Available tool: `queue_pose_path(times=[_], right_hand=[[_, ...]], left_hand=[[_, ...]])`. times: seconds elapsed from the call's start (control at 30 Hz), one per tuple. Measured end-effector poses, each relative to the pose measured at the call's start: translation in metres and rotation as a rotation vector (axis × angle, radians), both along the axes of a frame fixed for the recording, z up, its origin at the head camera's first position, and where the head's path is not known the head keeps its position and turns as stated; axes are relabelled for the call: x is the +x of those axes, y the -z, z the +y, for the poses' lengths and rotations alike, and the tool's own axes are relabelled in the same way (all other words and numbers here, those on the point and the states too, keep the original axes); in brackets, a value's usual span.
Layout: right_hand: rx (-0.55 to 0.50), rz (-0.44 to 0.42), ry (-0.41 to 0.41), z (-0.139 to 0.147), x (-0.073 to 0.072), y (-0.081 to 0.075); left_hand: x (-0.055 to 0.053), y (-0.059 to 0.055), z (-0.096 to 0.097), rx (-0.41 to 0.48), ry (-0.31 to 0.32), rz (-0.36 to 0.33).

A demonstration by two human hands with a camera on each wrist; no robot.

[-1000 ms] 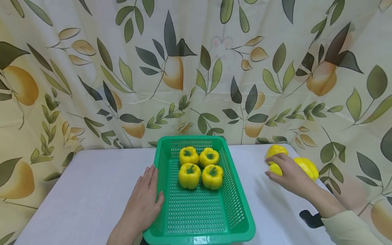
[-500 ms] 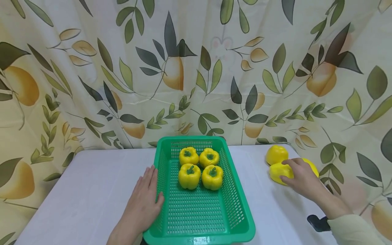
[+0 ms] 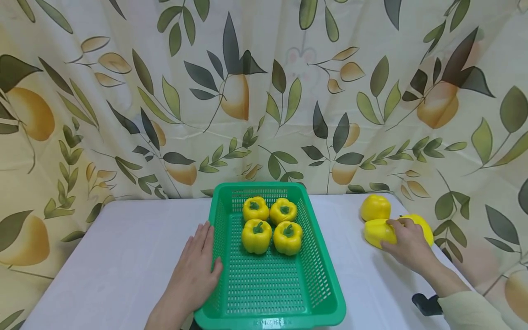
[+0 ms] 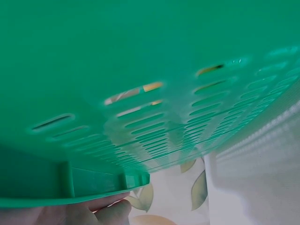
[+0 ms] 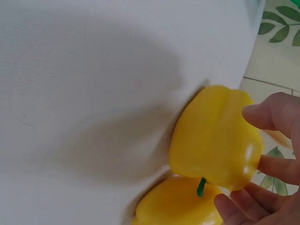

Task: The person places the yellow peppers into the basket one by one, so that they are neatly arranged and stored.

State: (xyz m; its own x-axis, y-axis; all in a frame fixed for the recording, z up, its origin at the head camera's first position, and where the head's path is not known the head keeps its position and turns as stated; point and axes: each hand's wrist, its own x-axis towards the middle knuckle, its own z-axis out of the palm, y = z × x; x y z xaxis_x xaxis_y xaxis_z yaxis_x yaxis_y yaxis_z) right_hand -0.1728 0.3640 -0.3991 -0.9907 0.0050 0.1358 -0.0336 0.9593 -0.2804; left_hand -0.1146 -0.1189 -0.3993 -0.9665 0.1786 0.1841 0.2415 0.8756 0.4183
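Left hand (image 3: 191, 270), fingers straight, touches basket (image 3: 260, 286); right hand (image 3: 410, 250) half-closed, thumb and fingers curled round pepper (image 3: 376, 233) on table (image 3: 123, 261).

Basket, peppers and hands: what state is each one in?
Basket: upright, partly filled.
Four peppers inside: stems up.
Gripped pepper: on its side.
Other two peppers: outside the basket.
Left hand: fingers straight, against the basket's side.
Right hand: thumb and fingers round the gripped pepper.
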Motion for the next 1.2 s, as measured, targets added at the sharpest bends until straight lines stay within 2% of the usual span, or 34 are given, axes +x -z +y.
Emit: queue_pose_path(times=[0.27, 0.47, 0.87, 1.03, 1.2], right_hand=[[-0.024, -0.004, -0.005, 0.005, 0.0, 0.002], [-0.069, -0.064, 0.008, 0.008, 0.001, 0.005], [-0.108, -0.091, -0.017, 0.007, 0.0, 0.012], [-0.147, -0.06, -0.019, 0.005, 0.002, 0.016], [-0.184, 0.005, -0.064, 0.002, 0.002, 0.016]], left_hand=[[0.0, 0.001, 0.0, -0.004, -0.001, 0.021], [-0.001, 0.001, 0.0, -0.003, 0.002, 0.028], [0.0, -0.001, 0.001, 0.007, 0.007, 0.048], [0.0, 0.0, 0.001, 0.008, 0.009, 0.044], [0.0, 0.001, 0.0, 0.007, 0.008, 0.043]])
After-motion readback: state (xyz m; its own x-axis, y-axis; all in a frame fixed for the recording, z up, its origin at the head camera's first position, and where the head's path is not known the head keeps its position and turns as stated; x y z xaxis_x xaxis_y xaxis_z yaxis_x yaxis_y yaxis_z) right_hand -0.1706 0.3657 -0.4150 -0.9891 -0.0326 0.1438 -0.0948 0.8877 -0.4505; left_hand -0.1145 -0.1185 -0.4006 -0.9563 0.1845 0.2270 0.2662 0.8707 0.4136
